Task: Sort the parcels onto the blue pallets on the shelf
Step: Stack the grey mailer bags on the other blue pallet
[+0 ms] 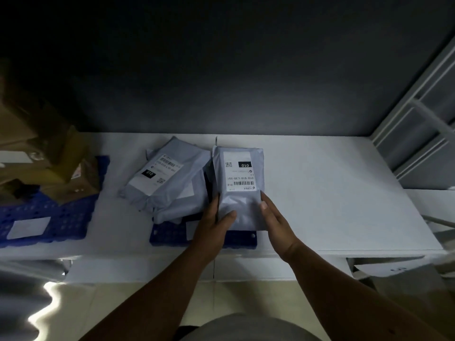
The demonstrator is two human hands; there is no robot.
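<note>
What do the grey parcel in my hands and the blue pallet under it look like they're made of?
Grey parcel: likely thin plastic film, a poly mailer; it looks smooth with a soft sheen and creases. Blue pallet: probably rigid moulded plastic, judging by its uniform colour and gridded surface.

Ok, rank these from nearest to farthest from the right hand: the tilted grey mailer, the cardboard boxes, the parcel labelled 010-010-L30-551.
From the right hand:
1. parcel labelled 010-010-L30-551, touching it.
2. tilted grey mailer, left of centre.
3. cardboard boxes, far left.
</note>
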